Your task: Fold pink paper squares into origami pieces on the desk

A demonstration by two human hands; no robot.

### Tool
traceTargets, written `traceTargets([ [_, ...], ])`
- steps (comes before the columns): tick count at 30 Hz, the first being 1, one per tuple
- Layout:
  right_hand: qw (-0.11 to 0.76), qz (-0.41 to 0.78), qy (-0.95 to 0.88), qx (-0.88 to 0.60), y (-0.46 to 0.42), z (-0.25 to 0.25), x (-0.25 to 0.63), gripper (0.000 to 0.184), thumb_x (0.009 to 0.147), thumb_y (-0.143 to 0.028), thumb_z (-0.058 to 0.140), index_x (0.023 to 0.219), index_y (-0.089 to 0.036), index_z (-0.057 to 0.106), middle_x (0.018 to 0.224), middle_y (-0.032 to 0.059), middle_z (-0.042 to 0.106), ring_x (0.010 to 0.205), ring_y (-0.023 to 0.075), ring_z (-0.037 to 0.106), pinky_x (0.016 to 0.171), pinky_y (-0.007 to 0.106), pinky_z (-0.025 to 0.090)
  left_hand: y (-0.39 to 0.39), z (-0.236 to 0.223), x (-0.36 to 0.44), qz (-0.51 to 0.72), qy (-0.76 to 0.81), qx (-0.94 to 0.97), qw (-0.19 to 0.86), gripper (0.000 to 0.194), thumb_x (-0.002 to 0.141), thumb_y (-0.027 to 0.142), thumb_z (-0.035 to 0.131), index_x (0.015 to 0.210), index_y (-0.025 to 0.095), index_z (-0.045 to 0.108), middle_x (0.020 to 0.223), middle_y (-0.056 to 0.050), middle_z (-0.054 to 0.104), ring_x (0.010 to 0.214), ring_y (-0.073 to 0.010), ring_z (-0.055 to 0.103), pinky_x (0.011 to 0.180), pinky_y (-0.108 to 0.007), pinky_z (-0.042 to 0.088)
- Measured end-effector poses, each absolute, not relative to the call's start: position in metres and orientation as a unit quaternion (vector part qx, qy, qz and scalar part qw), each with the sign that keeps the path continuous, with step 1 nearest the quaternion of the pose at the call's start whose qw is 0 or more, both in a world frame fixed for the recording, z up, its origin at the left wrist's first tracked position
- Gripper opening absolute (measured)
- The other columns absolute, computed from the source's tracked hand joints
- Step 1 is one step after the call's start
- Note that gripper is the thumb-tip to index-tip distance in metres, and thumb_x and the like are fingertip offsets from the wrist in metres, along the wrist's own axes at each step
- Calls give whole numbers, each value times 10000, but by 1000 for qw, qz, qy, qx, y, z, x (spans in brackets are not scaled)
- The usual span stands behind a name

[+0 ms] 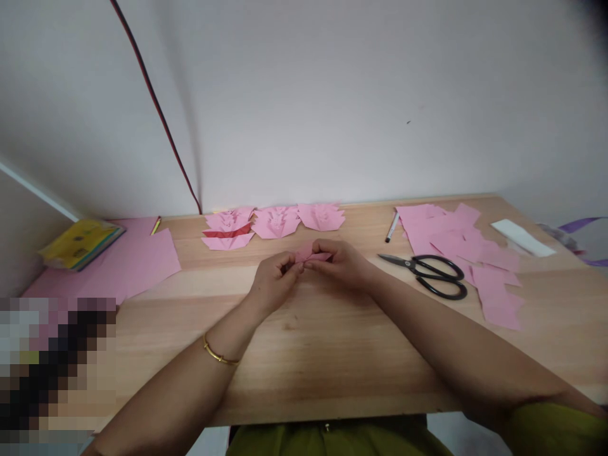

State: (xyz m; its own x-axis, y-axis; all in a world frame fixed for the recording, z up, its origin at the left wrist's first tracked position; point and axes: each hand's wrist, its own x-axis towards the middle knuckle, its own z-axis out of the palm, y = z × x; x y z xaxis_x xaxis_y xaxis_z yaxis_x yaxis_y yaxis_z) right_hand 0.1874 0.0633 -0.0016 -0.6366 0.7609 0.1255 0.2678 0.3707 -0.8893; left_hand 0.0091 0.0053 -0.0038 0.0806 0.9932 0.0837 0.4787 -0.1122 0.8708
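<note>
Between my two hands, above the middle of the wooden table, is a small folded piece of pink paper (306, 252). My left hand (278, 278) pinches its left side, with the thumb and fingers pressed together. My right hand (342, 263) grips the right side, and a pointed flap shows between its thumb and fingers. Much of the paper is hidden by the fingers. Just beyond my hands stand folded pink paper pieces (276, 223) in a row along the wall. A red strip (228, 231) lies across the leftmost ones.
Black-handled scissors (439, 275) lie right of my hands, near a pen (392, 227) and a spread of cut pink paper (496, 294). A white strip (522, 237) is at far right. Large pink sheets (152, 259), a yellow packet (80, 244) and a pencil (156, 225) are left.
</note>
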Motion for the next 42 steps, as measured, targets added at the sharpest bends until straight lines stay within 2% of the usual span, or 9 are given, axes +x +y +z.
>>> traceTargets([
  [9,277,471,-775,-318,62,-1,188,196,796,-357,599,851,-174,640,828,12,659,773,145,588,697,257,455,6,-5,8,366,570,653,339,195,795,278,541,635,169,568,527,46,497,519,-92,430,494,-207,329],
  [12,288,510,-751,-305,60,-2,187,239,757,-392,650,873,-183,650,890,21,675,849,167,614,774,303,487,5,-3,9,357,552,677,331,145,800,252,541,734,169,640,659,11,620,637,-120,530,570,-217,392],
  [15,290,521,-745,-300,59,-3,187,240,767,-397,648,859,-175,662,895,39,680,866,180,624,782,320,496,5,-1,10,346,549,692,315,153,808,258,545,797,175,673,738,-8,665,698,-138,564,619,-233,417],
  [21,289,479,-775,-294,59,-6,187,240,831,-383,581,859,-160,666,859,55,674,789,168,612,687,275,469,5,-1,11,330,553,706,295,187,827,292,543,750,174,667,668,6,635,627,-124,537,592,-228,395],
  [26,273,444,-794,-312,60,-3,189,310,867,-425,516,795,-156,651,726,25,633,662,132,553,597,242,415,4,-1,10,333,543,707,308,196,840,301,529,752,185,660,673,19,632,617,-116,531,605,-226,395],
  [33,277,473,-778,-308,60,-3,189,289,770,-422,653,906,-167,648,897,50,668,846,182,608,742,297,470,6,-2,9,327,559,700,302,155,813,256,544,726,160,630,667,18,612,627,-116,510,575,-219,366],
  [42,297,472,-776,-295,62,-5,187,168,758,-317,673,803,-157,649,792,33,650,730,140,587,639,244,445,5,-1,12,294,528,760,239,196,812,173,522,619,158,549,617,23,551,596,-99,489,578,-212,337],
])
